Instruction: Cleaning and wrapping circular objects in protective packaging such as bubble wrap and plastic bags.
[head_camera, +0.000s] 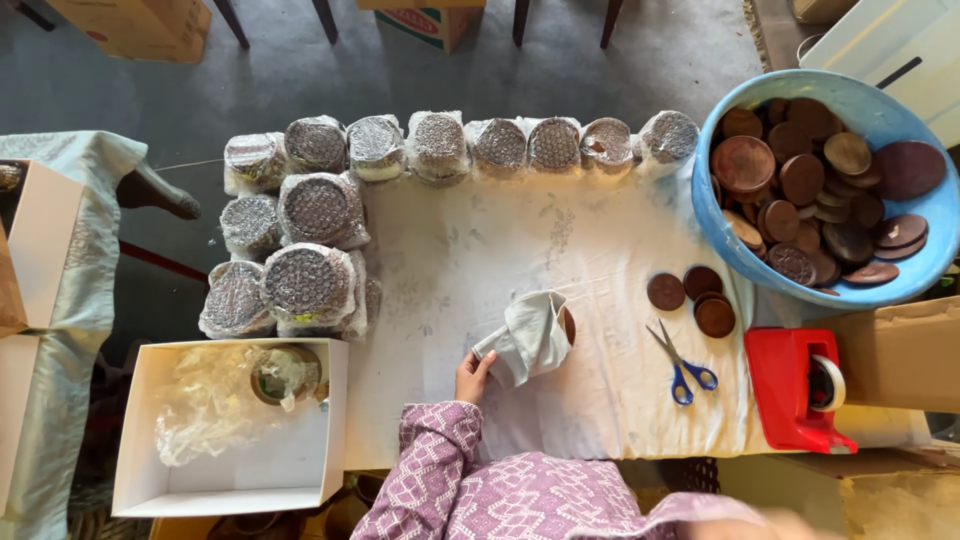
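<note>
Purple patterned sleeve (440, 470) reaches in from the bench's near edge; the left hand (473, 377) pinches a pale cloth (530, 340) bunched over a brown wooden disc (568, 325) at mid-bench, apparently to wipe it. The right hand is out of view (its grip cannot be told). Blue-handled scissors (682, 365) and a red tape dispenser (800, 390) lie handy toward the right edge, with bubble-wrapped bundles (440, 145) along the far edge.
</note>
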